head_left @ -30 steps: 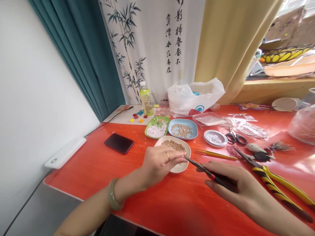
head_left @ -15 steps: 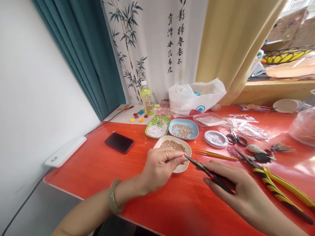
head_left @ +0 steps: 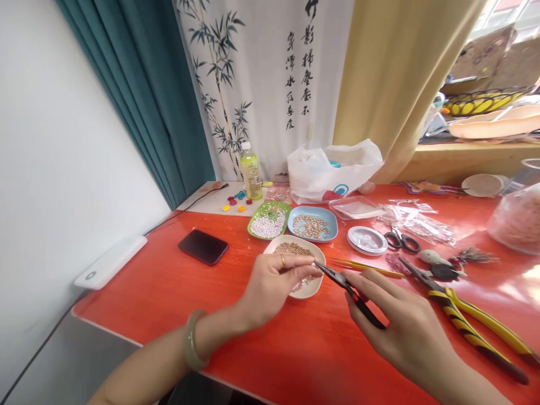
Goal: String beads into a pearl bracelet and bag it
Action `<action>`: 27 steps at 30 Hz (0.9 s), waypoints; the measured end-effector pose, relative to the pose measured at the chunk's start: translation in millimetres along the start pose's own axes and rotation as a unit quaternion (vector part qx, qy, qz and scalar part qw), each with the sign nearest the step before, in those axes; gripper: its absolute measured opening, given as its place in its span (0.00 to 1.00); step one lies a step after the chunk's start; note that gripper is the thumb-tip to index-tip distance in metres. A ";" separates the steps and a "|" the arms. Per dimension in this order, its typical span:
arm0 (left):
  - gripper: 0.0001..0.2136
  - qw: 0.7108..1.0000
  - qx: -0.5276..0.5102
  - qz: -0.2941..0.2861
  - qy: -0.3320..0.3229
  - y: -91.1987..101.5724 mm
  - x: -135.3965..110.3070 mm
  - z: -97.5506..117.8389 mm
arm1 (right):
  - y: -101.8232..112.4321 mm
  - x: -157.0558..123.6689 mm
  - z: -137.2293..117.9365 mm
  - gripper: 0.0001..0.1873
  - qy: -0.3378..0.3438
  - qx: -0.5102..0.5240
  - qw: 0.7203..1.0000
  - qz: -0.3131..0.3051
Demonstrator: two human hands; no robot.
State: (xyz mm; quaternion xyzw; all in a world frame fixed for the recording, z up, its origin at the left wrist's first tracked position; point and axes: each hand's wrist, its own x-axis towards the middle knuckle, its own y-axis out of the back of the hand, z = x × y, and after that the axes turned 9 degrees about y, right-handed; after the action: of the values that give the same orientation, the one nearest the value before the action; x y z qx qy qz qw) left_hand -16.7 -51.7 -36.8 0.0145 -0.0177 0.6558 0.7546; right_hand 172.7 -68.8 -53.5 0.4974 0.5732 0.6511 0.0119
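Note:
My left hand (head_left: 272,287), with a gold ring and a jade bangle on the wrist, hovers over a white dish (head_left: 313,288) of small copper beads. Its thumb and fingers are pinched together on something too small to make out. My right hand (head_left: 403,329) grips slim black pliers (head_left: 348,291) with red-tipped handles. The pliers' nose points left and meets my left fingertips above the dish's right rim.
On the red table (head_left: 274,349) lie a black phone (head_left: 203,246), a green dish (head_left: 269,220) of white beads, a blue dish (head_left: 313,224) of gold beads, a thread spool (head_left: 367,240), scissors (head_left: 403,240), yellow tweezers (head_left: 367,266) and yellow-black pliers (head_left: 476,326). A bottle (head_left: 250,170) and plastic bag (head_left: 333,169) stand behind.
My right hand has lifted a little and tilted the black pliers more steeply, nose still at my left fingertips. My left hand stays over the white dish.

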 end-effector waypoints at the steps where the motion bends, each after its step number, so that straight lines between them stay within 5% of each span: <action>1: 0.09 1.000 -0.018 0.000 0.015 -0.2 1.3 0.2 | -0.3 0.1 0.5 0.14 -0.001 -0.005 1.000 -0.004; 6: 0.08 0.997 -0.061 0.015 0.050 0.4 5.4 0.7 | -0.9 0.5 0.6 0.13 0.006 -0.017 1.000 -0.011; 27: 0.07 0.992 0.060 0.012 -0.110 5.2 3.9 -4.8 | 3.9 -1.2 -0.1 0.13 -0.009 0.019 1.000 0.009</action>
State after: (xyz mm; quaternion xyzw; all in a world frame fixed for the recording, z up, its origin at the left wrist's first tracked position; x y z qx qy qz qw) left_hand -21.2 -46.9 -41.4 0.1319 -0.0610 0.6592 0.7378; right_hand 175.4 -70.9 -51.3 0.5087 0.5809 0.6354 0.0016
